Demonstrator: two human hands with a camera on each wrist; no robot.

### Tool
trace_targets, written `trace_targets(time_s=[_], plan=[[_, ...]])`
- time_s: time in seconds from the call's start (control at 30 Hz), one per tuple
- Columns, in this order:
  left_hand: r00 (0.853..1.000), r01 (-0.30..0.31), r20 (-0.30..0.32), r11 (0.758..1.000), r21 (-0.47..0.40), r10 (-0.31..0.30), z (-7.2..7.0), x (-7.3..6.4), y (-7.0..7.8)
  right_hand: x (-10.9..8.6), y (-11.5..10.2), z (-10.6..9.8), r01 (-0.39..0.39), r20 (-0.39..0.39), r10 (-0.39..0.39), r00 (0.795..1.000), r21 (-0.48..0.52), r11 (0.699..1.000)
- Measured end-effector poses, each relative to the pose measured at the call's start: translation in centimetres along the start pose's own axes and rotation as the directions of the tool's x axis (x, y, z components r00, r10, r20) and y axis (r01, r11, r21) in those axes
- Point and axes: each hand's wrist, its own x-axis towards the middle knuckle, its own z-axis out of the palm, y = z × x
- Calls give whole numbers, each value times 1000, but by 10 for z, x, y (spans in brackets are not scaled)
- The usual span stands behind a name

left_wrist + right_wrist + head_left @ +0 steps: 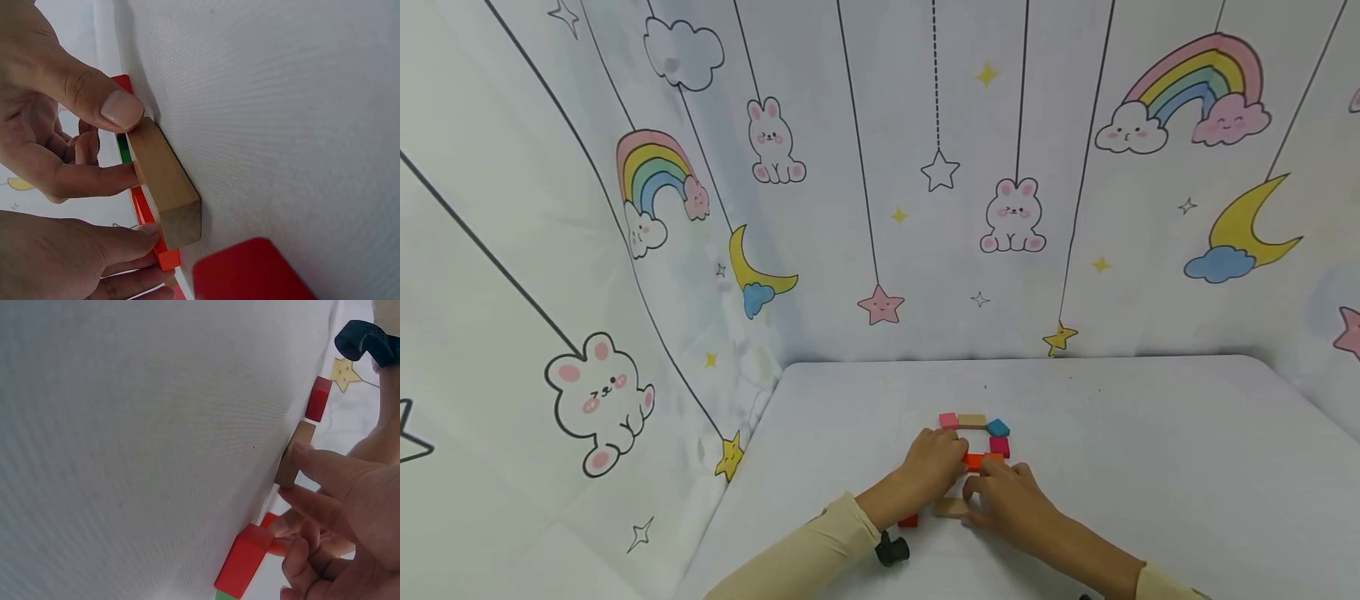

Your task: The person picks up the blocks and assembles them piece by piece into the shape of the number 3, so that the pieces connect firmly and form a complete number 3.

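Note:
My right hand (pixel 1011 500) pinches one end of a plain wooden block (pixel 950 507) between thumb and index finger, low over the white tabletop. In the left wrist view the wooden block (pixel 164 181) lies along the cloth with that thumb (pixel 122 109) on its corner. Just beyond it, my left hand (pixel 934 462) holds the near end of an orange block (pixel 974 463), fingertips around it. Red (pixel 245 559) and green (pixel 226 594) blocks stand close to the right fingers in the right wrist view.
Pink (pixel 949 421), wooden (pixel 972 421), blue (pixel 997 427) and crimson (pixel 999 447) blocks curve round behind the hands. A red block (pixel 908 521) lies by the left forearm, beside a black wrist camera (pixel 892 549). A patterned curtain (pixel 827 208) hangs behind the table.

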Motion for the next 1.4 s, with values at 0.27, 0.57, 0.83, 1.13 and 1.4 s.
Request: trace_targets(time_s=[0.27,0.57,0.83,1.13,1.4], plan=[[1000,-8,-11,1000,4,8,2,1,0,-2,2,-7,-48,23,48,999,13,999],[1000,-6,-12,1000,21,6,4,2,0,-4,7,-9,-111,50,110,993,3,994],[1000,3,-4,1000,22,-2,3,2,1,-5,11,-9,-137,46,137,990,-3,991],[1000,-4,-5,1000,23,5,2,1,0,-5,12,-10,-125,37,125,991,-15,992],[1000,-6,-13,1000,10,6,1,0,1,-6,13,-10,-130,54,130,990,-4,992]])
